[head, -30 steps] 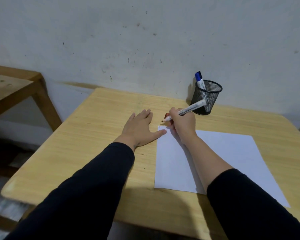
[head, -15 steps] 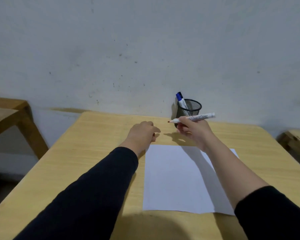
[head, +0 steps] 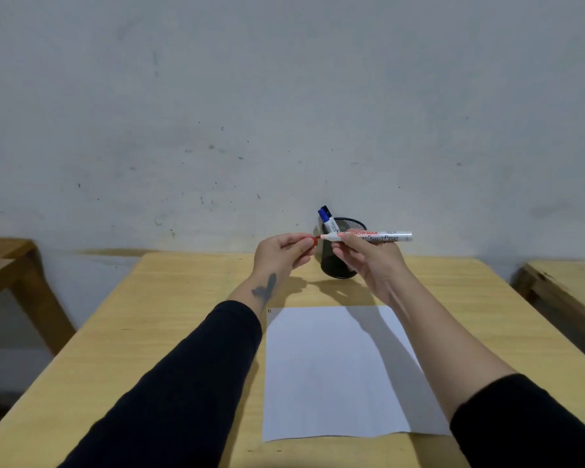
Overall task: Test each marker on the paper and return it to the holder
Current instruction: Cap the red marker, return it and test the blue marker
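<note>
My right hand (head: pixel 365 261) holds a white marker (head: pixel 382 236) level in the air, its tip pointing left. My left hand (head: pixel 281 253) pinches the marker's red cap (head: pixel 314 239) right at that tip; cap and tip touch or nearly touch. Both hands hover above the table in front of a black mesh holder (head: pixel 340 265). A blue-capped marker (head: pixel 327 217) stands tilted in the holder. A white sheet of paper (head: pixel 335 369) lies flat on the wooden table (head: pixel 169 315), with small dark strokes (head: pixel 269 311) at its far left corner.
A grey wall stands directly behind the table. Part of another wooden table (head: pixel 11 261) shows at the left and a wooden bench or table edge (head: pixel 568 285) at the right.
My right hand lifted the marker off the paper and turned it level. My left hand rose from the table and brought the red cap to the tip. The camera tilted up.
</note>
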The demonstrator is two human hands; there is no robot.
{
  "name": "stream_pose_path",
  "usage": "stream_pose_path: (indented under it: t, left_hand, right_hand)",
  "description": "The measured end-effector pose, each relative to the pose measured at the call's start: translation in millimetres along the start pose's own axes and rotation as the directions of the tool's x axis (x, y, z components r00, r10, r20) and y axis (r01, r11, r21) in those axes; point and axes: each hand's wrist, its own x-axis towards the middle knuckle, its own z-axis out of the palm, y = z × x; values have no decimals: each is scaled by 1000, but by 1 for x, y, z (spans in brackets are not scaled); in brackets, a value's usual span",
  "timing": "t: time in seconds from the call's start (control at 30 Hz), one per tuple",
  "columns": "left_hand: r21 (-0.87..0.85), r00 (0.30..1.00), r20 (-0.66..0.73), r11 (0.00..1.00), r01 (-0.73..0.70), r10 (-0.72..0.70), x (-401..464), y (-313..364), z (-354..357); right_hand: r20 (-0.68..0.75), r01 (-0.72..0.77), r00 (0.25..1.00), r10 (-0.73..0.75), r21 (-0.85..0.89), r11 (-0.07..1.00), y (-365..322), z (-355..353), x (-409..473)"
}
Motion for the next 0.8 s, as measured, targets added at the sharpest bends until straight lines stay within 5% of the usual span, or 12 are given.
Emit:
stream_pose_path:
  t: [0.63, 0.8]
  left_hand:
    - [187, 992, 65, 975, -118, 108, -6, -3, 7]
    - [209, 988, -45, 969, -134, 147, 6, 9, 7]
  right_hand:
    - [50, -68, 996, 70, -32, 997, 11, 0, -8]
    - [-3, -109, 993, 120, -439, 892, 1, 7, -12]
